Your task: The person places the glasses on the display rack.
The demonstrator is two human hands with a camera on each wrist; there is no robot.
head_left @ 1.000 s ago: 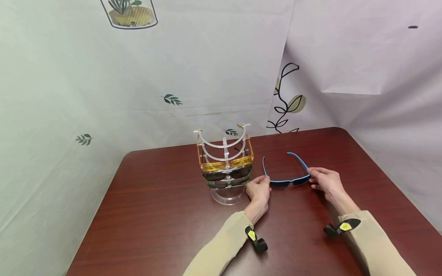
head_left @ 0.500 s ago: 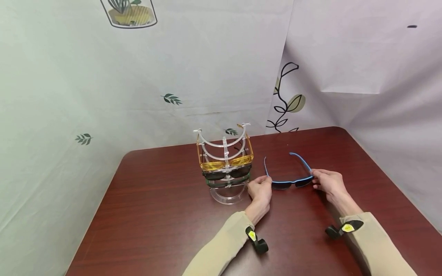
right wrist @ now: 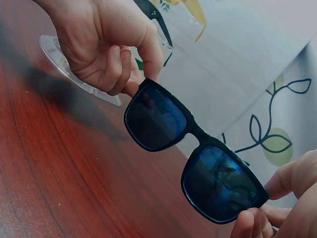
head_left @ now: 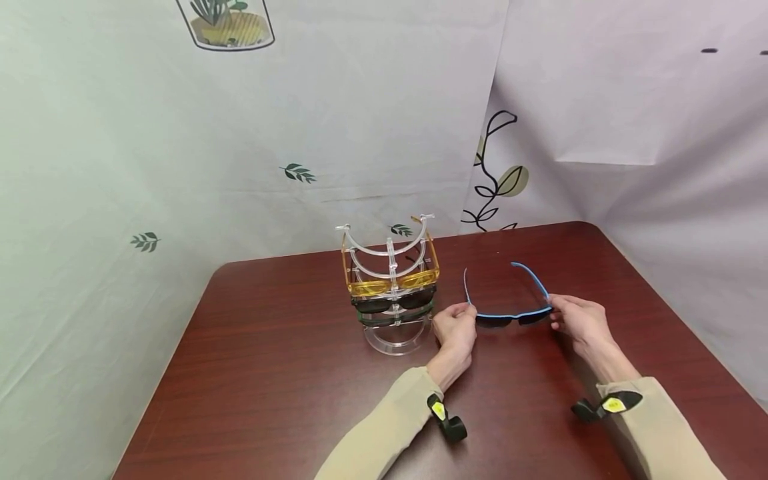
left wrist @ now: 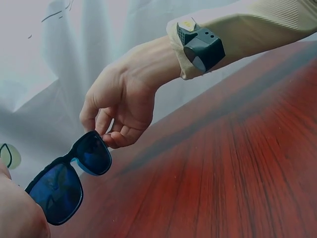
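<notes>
Between my two hands is a pair of sunglasses (head_left: 495, 321) with a blue-and-black frame and dark lenses, its temples unfolded and pointing away from me. My left hand (head_left: 456, 331) pinches the left hinge corner, while my right hand (head_left: 582, 323) pinches the right one. The right wrist view gives the lens fronts of the sunglasses (right wrist: 218, 183), bluish and reflective, with fingers at both outer corners. Just left of my left hand stands a clear eyewear display stand (head_left: 393, 263). It carries yellow glasses (head_left: 372, 288), black sunglasses (head_left: 373, 306) below them, and a green-framed pair (head_left: 378, 321) lowest.
The stand's round clear base (head_left: 394, 351) rests on a dark red wooden table (head_left: 270, 373), close to my left hand. A pale cloth backdrop (head_left: 372, 100) with printed leaves hangs behind the table and along its sides. Small cameras sit on both wrists.
Both hands have shifted slightly to the right, carrying the blue-framed sunglasses a little away from the stand. Their hold looks the same, and the stand's glasses stay put.
</notes>
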